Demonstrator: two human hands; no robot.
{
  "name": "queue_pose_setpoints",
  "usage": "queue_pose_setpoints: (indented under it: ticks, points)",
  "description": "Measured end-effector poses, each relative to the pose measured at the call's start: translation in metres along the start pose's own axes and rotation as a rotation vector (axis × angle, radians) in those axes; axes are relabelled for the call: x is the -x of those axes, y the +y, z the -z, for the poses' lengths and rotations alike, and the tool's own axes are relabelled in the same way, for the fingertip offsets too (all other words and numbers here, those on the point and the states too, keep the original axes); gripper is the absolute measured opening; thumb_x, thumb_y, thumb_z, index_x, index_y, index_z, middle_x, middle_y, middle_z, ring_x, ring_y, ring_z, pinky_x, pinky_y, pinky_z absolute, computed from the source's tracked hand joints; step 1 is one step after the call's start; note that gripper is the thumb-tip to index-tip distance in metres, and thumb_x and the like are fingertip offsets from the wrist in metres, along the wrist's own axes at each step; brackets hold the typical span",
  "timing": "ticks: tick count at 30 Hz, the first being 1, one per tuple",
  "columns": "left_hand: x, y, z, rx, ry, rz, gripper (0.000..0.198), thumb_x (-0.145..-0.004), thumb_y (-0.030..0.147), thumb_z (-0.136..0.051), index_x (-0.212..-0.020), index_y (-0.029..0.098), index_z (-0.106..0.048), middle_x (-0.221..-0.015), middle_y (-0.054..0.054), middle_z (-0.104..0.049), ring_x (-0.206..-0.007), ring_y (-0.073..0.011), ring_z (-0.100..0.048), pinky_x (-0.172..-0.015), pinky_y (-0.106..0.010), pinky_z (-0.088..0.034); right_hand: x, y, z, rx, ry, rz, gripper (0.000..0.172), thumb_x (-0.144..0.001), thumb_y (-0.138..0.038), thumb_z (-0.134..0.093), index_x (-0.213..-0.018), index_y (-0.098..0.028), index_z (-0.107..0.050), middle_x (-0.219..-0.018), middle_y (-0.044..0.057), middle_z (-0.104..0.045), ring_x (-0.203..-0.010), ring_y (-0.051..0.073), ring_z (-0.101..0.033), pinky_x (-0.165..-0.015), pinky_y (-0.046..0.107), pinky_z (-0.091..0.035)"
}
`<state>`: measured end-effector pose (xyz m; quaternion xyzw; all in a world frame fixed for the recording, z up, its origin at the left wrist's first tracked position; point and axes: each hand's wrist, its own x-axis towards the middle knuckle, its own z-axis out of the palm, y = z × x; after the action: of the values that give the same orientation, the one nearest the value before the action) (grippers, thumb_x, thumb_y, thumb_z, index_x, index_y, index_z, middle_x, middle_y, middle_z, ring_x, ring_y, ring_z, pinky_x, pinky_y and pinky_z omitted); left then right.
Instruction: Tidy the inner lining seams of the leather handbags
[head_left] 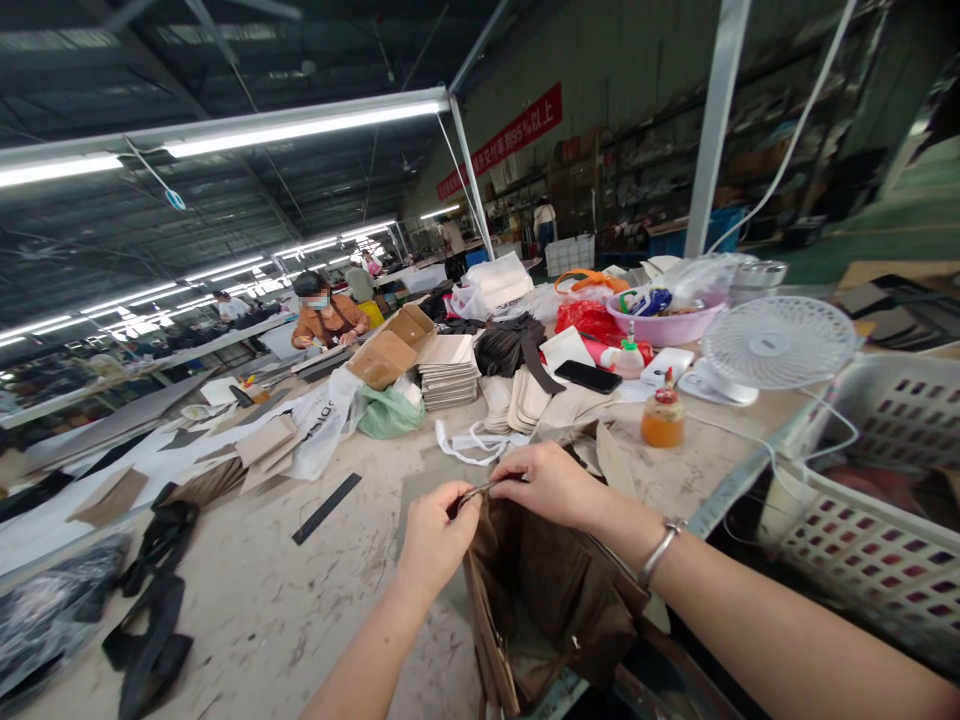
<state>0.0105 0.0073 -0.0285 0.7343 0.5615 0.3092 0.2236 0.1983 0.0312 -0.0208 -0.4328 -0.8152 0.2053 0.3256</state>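
A brown fabric bag (555,590) stands at the near edge of the worktable, its mouth facing up toward me. My left hand (439,530) pinches the far rim of the bag between thumb and fingers. Just to the right, my right hand (544,482) is closed on the same rim, with a bracelet on that wrist. Between the two hands a short stretch of the edge shows. The bag's inside looks dark and creased, with a small pale speck on it. White straps (476,442) lie on the table just beyond my hands.
A phone (588,377), an orange glue bottle (663,417), a white fan (778,342) and a stack of beige pieces (448,370) lie beyond. A black strip (326,508) is at left. White plastic baskets (870,540) stand right. Another person (330,315) works across the table.
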Motion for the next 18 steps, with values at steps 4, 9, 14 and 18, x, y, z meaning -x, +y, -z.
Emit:
queue_pose_setpoints:
  ticks: [4, 9, 14, 18]
  points:
    - [0.0, -0.001, -0.001, -0.046, -0.002, -0.024, 0.02, -0.083, 0.025, -0.048, -0.083, 0.018, -0.067, -0.069, 0.001, -0.066, -0.064, -0.0136, -0.059, -0.06, -0.021, -0.044, 0.0, 0.0, 0.0, 0.024, -0.002, -0.014, 0.01, -0.079, -0.026, -0.065, -0.08, -0.023, -0.074, -0.075, -0.001, -0.072, -0.07, 0.013, -0.063, -0.062, 0.021, -0.041]
    - [0.005, 0.007, 0.003, -0.294, 0.241, -0.251, 0.015, -0.08, 0.02, -0.055, -0.092, 0.022, -0.064, -0.099, -0.004, -0.066, -0.091, -0.0182, -0.062, -0.087, -0.031, -0.045, -0.002, -0.001, -0.002, 0.049, 0.007, -0.013, 0.009, -0.079, -0.027, -0.064, -0.078, -0.024, -0.073, -0.073, -0.002, -0.071, -0.069, 0.013, -0.062, -0.062, 0.021, -0.041]
    - [0.009, 0.015, 0.011, -0.55, 0.277, -0.395, 0.01, -0.081, 0.018, -0.058, -0.079, 0.023, -0.067, -0.088, -0.002, -0.064, -0.082, -0.0175, -0.061, -0.107, -0.045, -0.029, -0.003, -0.007, -0.009, 0.062, 0.041, -0.052, 0.009, -0.077, -0.027, -0.064, -0.075, -0.023, -0.072, -0.071, -0.001, -0.07, -0.067, 0.014, -0.061, -0.062, 0.022, -0.04]
    - [0.008, 0.018, 0.014, -0.622, 0.255, -0.386, 0.011, -0.08, 0.017, -0.059, -0.078, 0.023, -0.068, -0.086, -0.001, -0.063, -0.08, -0.0176, -0.061, -0.107, -0.049, -0.027, -0.004, -0.012, -0.013, 0.059, 0.064, -0.092, 0.01, -0.076, -0.027, -0.064, -0.074, -0.022, -0.072, -0.07, 0.0, -0.07, -0.067, 0.014, -0.061, -0.062, 0.023, -0.041]
